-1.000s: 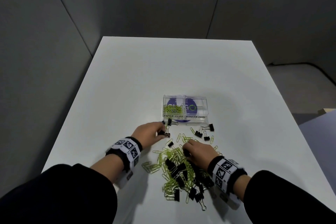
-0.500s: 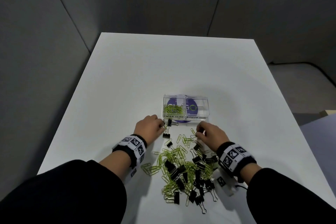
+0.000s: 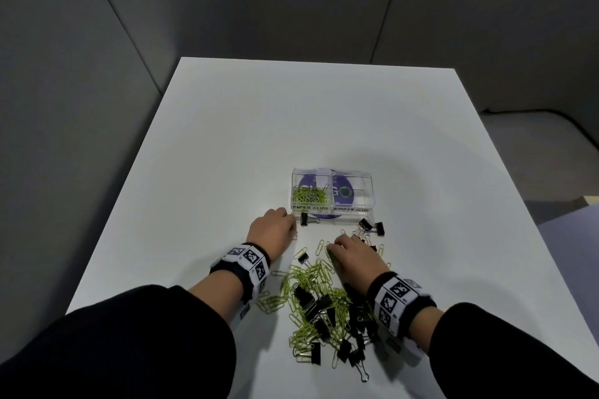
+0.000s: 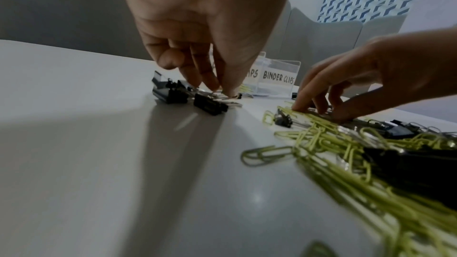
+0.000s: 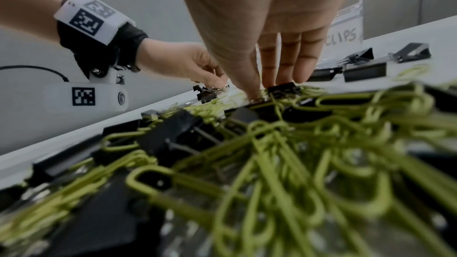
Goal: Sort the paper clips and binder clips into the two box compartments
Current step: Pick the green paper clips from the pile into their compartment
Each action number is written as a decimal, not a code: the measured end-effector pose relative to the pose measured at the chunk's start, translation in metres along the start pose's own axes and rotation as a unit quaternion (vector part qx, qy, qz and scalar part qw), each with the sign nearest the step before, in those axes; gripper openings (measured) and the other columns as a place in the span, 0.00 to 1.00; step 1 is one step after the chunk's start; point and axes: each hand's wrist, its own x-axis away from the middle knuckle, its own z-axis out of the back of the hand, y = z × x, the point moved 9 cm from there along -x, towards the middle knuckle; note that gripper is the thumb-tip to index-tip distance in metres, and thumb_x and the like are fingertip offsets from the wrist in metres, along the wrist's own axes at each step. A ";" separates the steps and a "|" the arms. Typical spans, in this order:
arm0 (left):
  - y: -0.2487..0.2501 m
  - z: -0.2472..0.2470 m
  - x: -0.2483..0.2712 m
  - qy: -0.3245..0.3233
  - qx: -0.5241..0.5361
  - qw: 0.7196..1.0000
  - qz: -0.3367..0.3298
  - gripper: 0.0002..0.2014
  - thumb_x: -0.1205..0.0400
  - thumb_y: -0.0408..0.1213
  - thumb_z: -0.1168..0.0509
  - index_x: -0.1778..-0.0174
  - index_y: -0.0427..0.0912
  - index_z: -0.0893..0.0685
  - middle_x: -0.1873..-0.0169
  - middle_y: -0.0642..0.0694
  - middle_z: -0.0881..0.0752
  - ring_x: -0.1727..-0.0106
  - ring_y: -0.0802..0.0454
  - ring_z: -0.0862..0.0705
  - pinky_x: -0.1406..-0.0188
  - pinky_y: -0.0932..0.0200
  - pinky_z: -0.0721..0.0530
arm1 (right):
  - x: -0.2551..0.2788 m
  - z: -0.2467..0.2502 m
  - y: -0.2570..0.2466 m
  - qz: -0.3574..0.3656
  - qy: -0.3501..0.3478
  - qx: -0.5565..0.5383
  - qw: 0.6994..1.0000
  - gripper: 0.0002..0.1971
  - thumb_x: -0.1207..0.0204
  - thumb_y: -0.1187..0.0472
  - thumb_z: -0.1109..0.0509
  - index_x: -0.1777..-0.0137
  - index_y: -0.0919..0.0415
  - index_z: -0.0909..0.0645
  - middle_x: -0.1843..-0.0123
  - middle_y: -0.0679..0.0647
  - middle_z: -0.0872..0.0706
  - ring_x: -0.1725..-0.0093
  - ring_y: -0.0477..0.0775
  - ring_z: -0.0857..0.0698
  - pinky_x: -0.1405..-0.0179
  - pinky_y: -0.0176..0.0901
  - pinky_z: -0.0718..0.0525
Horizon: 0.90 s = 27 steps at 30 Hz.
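Observation:
A clear two-compartment box (image 3: pixel 365 185) stands mid-table. Its left part, labelled PAPER CLIPS, holds green paper clips (image 3: pixel 308 195); the right part, labelled BINDER CLIPS (image 4: pixel 278 78), looks bare. A mixed pile (image 3: pixel 319 304) of green paper clips and black binder clips lies near me. My left hand (image 4: pixel 221 89) is at the box's front left corner, thumb and forefinger pinching the wire handle of a small binder clip (image 4: pixel 210 104) on the table. My right hand (image 5: pixel 269 87) reaches down at the pile's far end, straight fingertips touching a black binder clip (image 5: pixel 283 87).
One binder clip (image 3: pixel 304 219) lies just before the box, and two more (image 3: pixel 372 226) at its front right. A second clip (image 4: pixel 169 93) sits beside my left fingers. The white table (image 3: pixel 291 113) stretches far beyond the box; grey walls stand behind.
My left hand moved forward to the box's front left corner. My right hand left the middle of the pile, went toward the box, then drew back a little to the pile's far end.

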 end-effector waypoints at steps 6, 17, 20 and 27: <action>0.020 0.000 0.016 -0.044 0.048 0.996 -0.060 0.10 0.16 0.41 0.44 0.45 0.43 0.20 0.47 0.47 0.16 0.47 0.50 0.18 0.49 0.56 0.19 | 0.008 0.003 -0.006 0.022 -0.061 -0.039 0.997 0.11 0.20 0.61 0.38 0.45 0.63 0.17 0.48 0.60 0.14 0.48 0.63 0.17 0.54 0.55 0.14; 0.039 -0.020 0.034 -0.083 -0.075 0.984 -0.139 0.14 0.17 0.40 0.41 0.36 0.47 0.21 0.39 0.46 0.21 0.37 0.46 0.24 0.44 0.52 0.24 | 0.013 -0.002 -0.032 0.048 -0.107 0.005 0.993 0.10 0.23 0.61 0.39 0.49 0.64 0.18 0.52 0.64 0.16 0.54 0.66 0.17 0.63 0.54 0.19; 0.040 -0.019 0.037 -0.078 -0.061 0.983 -0.155 0.15 0.18 0.45 0.38 0.37 0.47 0.21 0.39 0.47 0.22 0.37 0.47 0.24 0.42 0.52 0.25 | 0.013 0.004 -0.025 0.037 -0.105 -0.003 0.994 0.12 0.21 0.60 0.40 0.46 0.65 0.18 0.47 0.63 0.16 0.48 0.64 0.18 0.54 0.55 0.19; 0.006 0.014 0.018 -0.018 -0.013 0.998 -0.061 0.16 0.17 0.46 0.41 0.36 0.45 0.22 0.41 0.46 0.19 0.40 0.46 0.21 0.47 0.53 0.22 | -0.002 0.006 -0.017 0.028 -0.075 -0.001 0.997 0.21 0.26 0.68 0.33 0.32 0.66 0.25 0.34 0.62 0.18 0.39 0.65 0.19 0.39 0.55 0.19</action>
